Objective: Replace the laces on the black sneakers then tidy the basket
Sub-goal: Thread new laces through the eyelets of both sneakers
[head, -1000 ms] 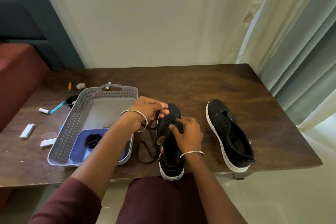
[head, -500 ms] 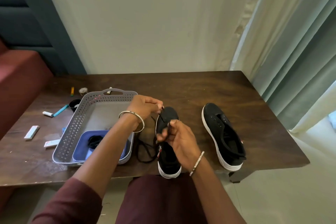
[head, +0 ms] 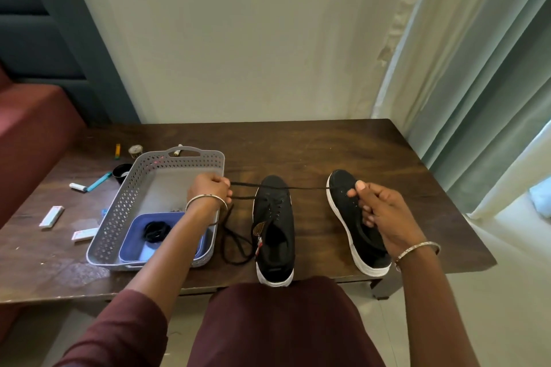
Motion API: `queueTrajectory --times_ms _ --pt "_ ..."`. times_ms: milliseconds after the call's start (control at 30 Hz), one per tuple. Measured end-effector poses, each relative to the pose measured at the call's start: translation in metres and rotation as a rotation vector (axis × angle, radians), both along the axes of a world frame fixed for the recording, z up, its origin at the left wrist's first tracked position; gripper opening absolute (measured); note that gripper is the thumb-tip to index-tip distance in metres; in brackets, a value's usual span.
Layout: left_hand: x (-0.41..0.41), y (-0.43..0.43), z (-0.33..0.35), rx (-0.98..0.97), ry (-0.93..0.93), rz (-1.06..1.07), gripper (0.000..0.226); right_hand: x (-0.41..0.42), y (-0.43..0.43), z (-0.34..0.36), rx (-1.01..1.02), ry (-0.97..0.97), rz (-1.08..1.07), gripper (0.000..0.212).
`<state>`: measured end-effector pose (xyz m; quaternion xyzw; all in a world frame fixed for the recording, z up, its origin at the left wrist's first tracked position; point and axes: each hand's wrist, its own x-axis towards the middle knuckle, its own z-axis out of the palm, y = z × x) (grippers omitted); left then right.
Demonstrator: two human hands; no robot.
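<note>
Head view: left hand [head: 210, 188] and right hand [head: 381, 217] each pinch the thin black lace [head: 298, 187], stretched over the black white-soled canvas sneaker [head: 274, 232] on the brown wooden table [head: 298, 146]; right hand hides part of the second black sneaker [head: 343, 197]; eyelet threading unreadable.

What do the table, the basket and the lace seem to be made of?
Table: dark wood or wood veneer, with a slight sheen; grain streaks show.
Basket: grey plastic, matt; the moulded walls have regular holes.
Lace: black woven cord, perhaps cotton or polyester; it is thin, taut above, and limp where it loops on the table.
</note>
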<state>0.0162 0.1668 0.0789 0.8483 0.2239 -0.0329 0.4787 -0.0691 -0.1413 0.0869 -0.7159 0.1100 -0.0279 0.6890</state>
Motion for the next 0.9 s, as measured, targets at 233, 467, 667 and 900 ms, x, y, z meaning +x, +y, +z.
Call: queueTrajectory --times_ms 233,467,667,900 --pt "-0.017 -0.041 0.027 0.249 -0.475 -0.719 0.025 0.017 0.067 0.0 -0.407 -0.147 0.287 0.027" --pt "-0.023 -0.051 0.022 -0.123 -0.318 -0.904 0.063 0.024 0.091 0.016 -0.408 -0.181 0.412 0.023" --pt "-0.018 -0.025 0.012 0.065 -0.307 -0.934 0.059 0.012 0.072 0.006 -0.297 -0.025 0.62 0.019" --pt "-0.008 -0.001 0.005 0.168 -0.365 -0.747 0.031 0.012 0.054 -0.004 -0.306 -0.058 0.282 0.018"
